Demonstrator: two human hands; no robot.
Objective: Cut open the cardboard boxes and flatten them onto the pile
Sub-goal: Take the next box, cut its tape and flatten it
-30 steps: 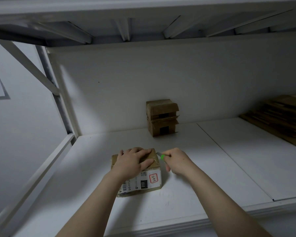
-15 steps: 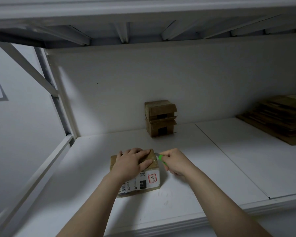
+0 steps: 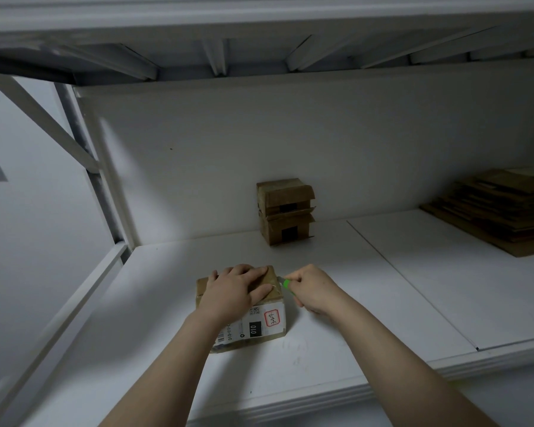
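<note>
A small cardboard box (image 3: 259, 329) with a white shipping label lies on the white shelf (image 3: 336, 349) in front of me. My left hand (image 3: 235, 291) rests flat on its top, fingers spread and straight. My right hand (image 3: 313, 291) grips a green-handled cutter (image 3: 285, 284), whose tip meets the box's top right edge. Two more small cardboard boxes (image 3: 285, 211) stand stacked against the back wall. A pile of flattened cardboard (image 3: 500, 211) lies at the far right of the shelf.
An upper shelf with metal ribs (image 3: 259, 50) hangs low overhead. A white frame post and diagonal brace (image 3: 84, 155) close the left side. A seam (image 3: 410, 282) divides the shelf boards right of my hands.
The cutter and my right hand have stayed at the box's top right edge with only slight shifts. My left hand keeps pressing on the box.
</note>
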